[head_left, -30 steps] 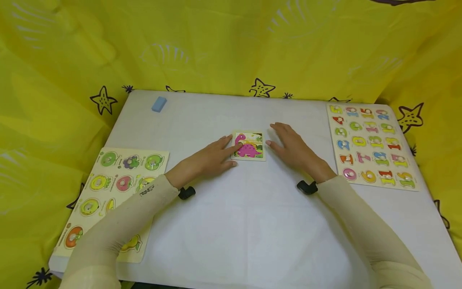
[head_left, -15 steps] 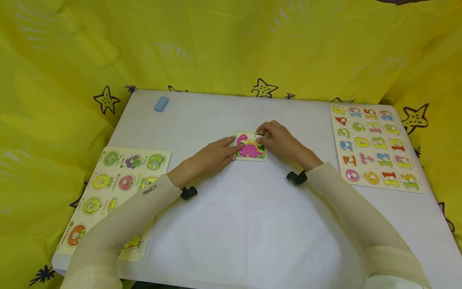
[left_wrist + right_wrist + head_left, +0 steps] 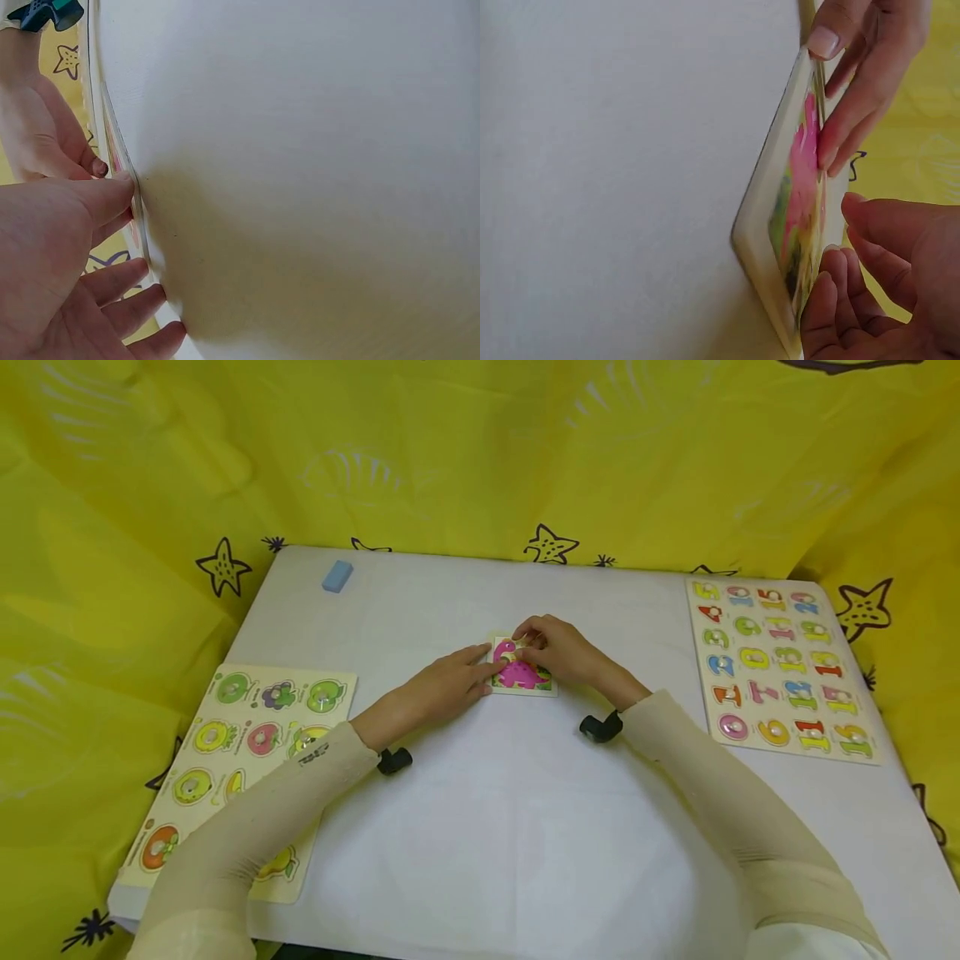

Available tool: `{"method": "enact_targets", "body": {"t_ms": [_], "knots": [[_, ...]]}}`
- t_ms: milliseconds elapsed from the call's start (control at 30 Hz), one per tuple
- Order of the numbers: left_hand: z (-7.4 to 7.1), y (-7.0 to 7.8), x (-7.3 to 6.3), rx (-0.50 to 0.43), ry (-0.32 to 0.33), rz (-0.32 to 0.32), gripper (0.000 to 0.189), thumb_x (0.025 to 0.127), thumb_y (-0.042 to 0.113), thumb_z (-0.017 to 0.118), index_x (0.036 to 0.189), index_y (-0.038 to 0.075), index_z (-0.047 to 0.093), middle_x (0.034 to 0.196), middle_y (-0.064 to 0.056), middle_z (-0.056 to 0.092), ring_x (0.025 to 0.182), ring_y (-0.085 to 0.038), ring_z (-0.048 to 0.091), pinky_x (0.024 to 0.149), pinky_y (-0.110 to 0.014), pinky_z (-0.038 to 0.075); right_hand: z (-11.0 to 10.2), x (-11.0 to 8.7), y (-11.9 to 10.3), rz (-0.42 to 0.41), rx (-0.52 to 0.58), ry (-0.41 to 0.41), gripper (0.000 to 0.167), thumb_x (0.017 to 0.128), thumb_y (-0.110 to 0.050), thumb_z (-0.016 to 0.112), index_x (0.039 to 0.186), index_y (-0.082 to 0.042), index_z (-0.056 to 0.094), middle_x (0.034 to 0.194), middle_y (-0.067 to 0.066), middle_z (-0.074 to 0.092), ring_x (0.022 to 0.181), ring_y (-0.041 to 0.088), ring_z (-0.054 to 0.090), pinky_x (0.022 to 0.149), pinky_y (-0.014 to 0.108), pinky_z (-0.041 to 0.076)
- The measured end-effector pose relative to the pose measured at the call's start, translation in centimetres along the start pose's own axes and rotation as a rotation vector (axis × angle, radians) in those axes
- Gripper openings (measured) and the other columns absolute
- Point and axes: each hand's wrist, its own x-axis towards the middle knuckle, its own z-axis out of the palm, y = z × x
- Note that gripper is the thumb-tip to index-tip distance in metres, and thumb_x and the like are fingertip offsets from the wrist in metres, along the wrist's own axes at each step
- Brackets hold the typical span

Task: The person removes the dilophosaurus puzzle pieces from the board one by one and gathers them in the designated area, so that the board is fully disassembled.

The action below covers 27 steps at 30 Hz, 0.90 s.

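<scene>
A small square dinosaur puzzle (image 3: 522, 679) lies on the white table, its picture a pink long-necked dinosaur in a pale frame. From its left side my left hand (image 3: 435, 692) reaches in with fairly straight fingers. The index finger rests on the picture, and the thumb is at the frame's edge in the right wrist view. My right hand (image 3: 566, 652) bends over the puzzle's upper right part and hides some of it. In the right wrist view the right thumb (image 3: 870, 217) stands apart from the bent fingers (image 3: 825, 300), whose tips are at the frame's far side.
A wooden fruit peg board (image 3: 243, 752) lies at the left, partly under the left sleeve. The number peg board (image 3: 780, 664) is at the right. A light blue block (image 3: 337, 576) sits at the back left. A yellow patterned cloth (image 3: 450, 460) hangs behind the table.
My right hand has moved left from beside the puzzle to over its upper right part, its fingers bending. My left hand stays on the puzzle's left side.
</scene>
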Motion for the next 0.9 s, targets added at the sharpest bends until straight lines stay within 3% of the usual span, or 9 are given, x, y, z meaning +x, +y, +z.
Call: {"method": "enact_targets", "body": {"t_ms": [333, 533, 900], "knots": [[-0.22, 0.09, -0.12, -0.012, 0.000, 0.002, 0.053, 0.112, 0.030, 0.055, 0.163, 0.019, 0.044, 0.171, -0.020, 0.031, 0.157, -0.036, 0.034, 0.126, -0.050, 0.034, 0.60, 0.50, -0.18, 0.007, -0.059, -0.020, 0.037, 0.104, -0.012, 0.067, 0.139, -0.003, 0.060, 0.116, 0.016, 0.054, 0.102, 0.028, 0.054, 0.089, 0.037, 0.048], [-0.38, 0.26, -0.10, -0.009, -0.011, -0.011, 0.053, 0.112, 0.030, 0.054, 0.163, 0.019, 0.044, 0.171, -0.019, 0.031, 0.158, -0.036, 0.033, 0.126, -0.051, 0.034, 0.62, 0.31, -0.51, 0.021, -0.098, -0.029, 0.038, 0.105, -0.013, 0.065, 0.142, -0.005, 0.061, 0.120, 0.017, 0.053, 0.103, 0.027, 0.055, 0.092, 0.038, 0.050], [-0.41, 0.34, -0.13, 0.007, -0.013, -0.003, 0.053, 0.112, 0.029, 0.054, 0.163, 0.018, 0.044, 0.170, -0.020, 0.032, 0.157, -0.036, 0.035, 0.125, -0.050, 0.036, 0.88, 0.41, -0.99, -0.043, -0.206, -0.021, 0.038, 0.105, -0.011, 0.065, 0.142, -0.003, 0.064, 0.124, 0.018, 0.057, 0.099, 0.028, 0.060, 0.090, 0.038, 0.055]]}}
